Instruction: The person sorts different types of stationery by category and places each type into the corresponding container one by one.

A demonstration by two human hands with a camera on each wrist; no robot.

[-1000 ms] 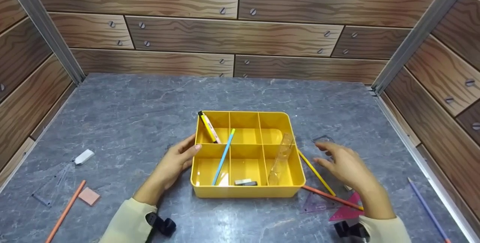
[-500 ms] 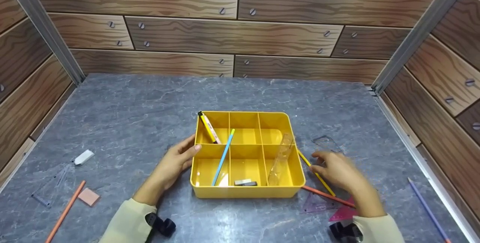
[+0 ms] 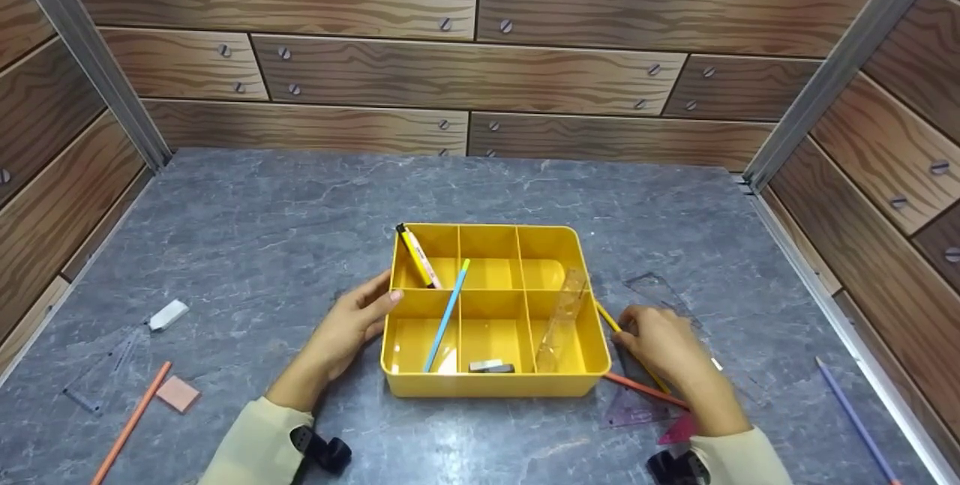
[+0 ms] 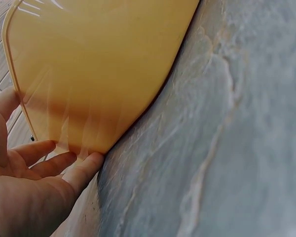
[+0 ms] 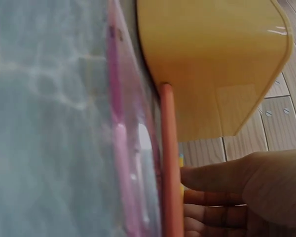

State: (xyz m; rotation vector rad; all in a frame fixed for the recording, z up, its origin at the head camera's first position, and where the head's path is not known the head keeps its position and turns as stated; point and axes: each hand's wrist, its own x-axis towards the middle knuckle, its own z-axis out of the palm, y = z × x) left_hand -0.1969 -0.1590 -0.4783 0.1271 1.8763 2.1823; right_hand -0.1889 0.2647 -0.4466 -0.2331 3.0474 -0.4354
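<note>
The right hand [image 3: 666, 348] has lowered and pinches the yellow pencil [image 3: 609, 317], now seemingly secured, while the left hand [image 3: 346, 326] touches the tray [image 3: 495, 387] with relaxed fingers.

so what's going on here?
A person's left hand grips the left side of a yellow six-compartment tray. The right hand is at a yellow pencil right of the tray; whether it grips is hidden. A blue pencil and a clear ruler are among the tray's contents; a pink eraser lies on the table.
</note>
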